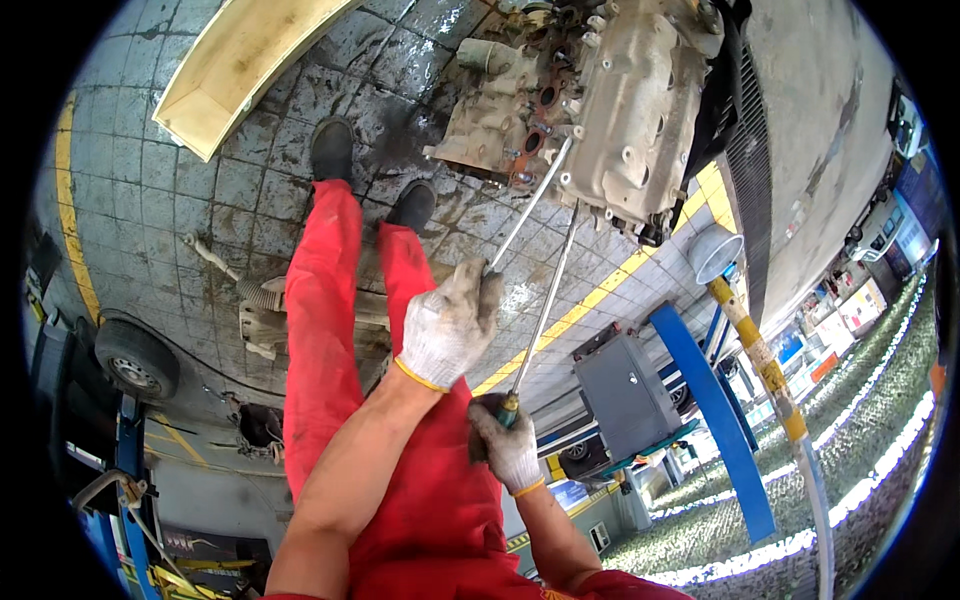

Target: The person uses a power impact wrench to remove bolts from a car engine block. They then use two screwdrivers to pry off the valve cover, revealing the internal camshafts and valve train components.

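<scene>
My left hand (450,322), in a white knit glove darkened at the fingers, is closed round the near end of a long thin metal rod (532,208). The rod's far end meets the side of an engine (635,115) with a dull, dirty metal cover. Nearer to me, my right hand (508,447), gloved too, grips the green and amber handle of a long screwdriver (545,305). Its shaft slants up to the engine's near lower edge; the exact tip contact is hidden. Round ports with rusty rims (535,142) lie along the engine's left side.
Behind my boots lies a pale yellow tray (240,70) on the dirty tiled floor (170,190). Metal parts (262,325) sit beside my legs. At right stand a grey cabinet (628,388), a blue beam (715,420) and a yellow-and-white pole (765,370). A wheel (138,358) is at left.
</scene>
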`<action>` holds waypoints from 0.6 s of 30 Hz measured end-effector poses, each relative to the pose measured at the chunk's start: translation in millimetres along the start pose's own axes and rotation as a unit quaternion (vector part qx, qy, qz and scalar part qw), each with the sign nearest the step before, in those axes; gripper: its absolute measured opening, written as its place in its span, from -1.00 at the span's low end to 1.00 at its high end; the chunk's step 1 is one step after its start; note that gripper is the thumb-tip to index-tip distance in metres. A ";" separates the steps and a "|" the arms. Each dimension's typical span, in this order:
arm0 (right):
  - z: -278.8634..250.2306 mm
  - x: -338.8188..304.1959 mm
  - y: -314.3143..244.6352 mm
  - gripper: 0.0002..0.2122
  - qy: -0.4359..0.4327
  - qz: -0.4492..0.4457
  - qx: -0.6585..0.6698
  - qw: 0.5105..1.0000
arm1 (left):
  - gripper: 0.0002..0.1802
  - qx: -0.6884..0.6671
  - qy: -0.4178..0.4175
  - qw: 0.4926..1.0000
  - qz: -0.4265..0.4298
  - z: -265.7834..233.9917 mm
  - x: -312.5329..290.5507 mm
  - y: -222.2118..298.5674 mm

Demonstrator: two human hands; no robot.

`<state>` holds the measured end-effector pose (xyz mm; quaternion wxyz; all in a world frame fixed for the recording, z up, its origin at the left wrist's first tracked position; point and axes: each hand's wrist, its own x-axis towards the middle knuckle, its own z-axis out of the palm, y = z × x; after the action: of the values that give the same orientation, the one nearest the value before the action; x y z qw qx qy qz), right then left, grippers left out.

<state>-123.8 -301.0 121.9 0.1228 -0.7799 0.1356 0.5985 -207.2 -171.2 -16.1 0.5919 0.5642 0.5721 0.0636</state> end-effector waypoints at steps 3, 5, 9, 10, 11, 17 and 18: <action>3.2 -10.7 -2.7 -0.86 0.004 0.036 0.045 0.998 | -0.69 0.019 -0.019 0.999 -0.031 -12.9 0.8 16.9; 3.7 -12.7 -4.5 -0.86 0.006 0.031 0.037 0.999 | -0.70 0.033 0.002 0.999 0.017 -11.4 5.0 1.8; 0.3 -10.7 -2.4 -0.87 0.000 0.023 0.044 0.999 | -0.72 -0.222 -0.055 0.968 -0.104 -1.7 -1.8 14.7; -0.5 -10.5 -3.6 -0.87 -0.005 0.028 0.048 0.998 | -0.71 -0.342 -0.106 0.915 -0.186 -10.7 0.8 24.2; -1.7 -11.2 -4.1 -0.87 -0.009 0.032 0.052 0.998 | -0.73 -0.473 -0.171 0.827 -0.251 -24.5 3.9 31.3; -3.1 -10.2 -3.7 -0.86 -0.011 0.029 0.044 0.999 | -0.70 -0.583 -0.199 0.728 -0.300 -42.5 9.8 72.3; -4.1 -10.8 -1.9 -0.86 -0.009 0.023 0.047 0.999 | -0.71 -0.567 -0.185 0.745 -0.298 -46.8 12.6 86.9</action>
<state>-122.1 -300.0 133.4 0.1467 -0.7648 0.1800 0.6009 -188.4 -103.4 54.3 0.8859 -0.0743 0.4488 0.0906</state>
